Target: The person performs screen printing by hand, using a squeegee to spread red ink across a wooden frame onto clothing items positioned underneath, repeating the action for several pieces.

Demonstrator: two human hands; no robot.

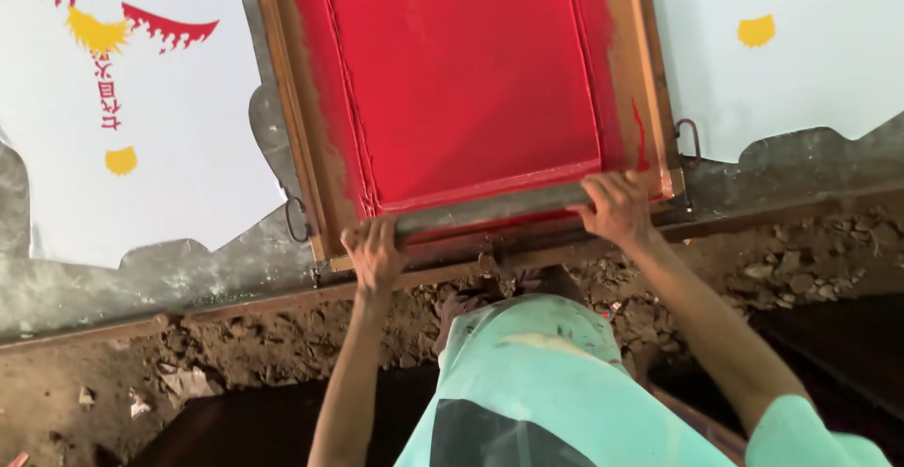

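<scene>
Grey table edge; both hands, left, right, grip squeegee at red screen frame's near edge.

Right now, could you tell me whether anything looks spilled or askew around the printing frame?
Red ink streaks the wooden frame near the right hand, outside the screen. The squeegee lies slightly tilted.

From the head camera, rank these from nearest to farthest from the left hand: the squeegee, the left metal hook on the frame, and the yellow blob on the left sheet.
1. squeegee: gripped at its left end by the left hand.
2. left hook: just left of the hand, on the frame's outer edge.
3. yellow blob: farthest, up and left on the white sheet.
</scene>
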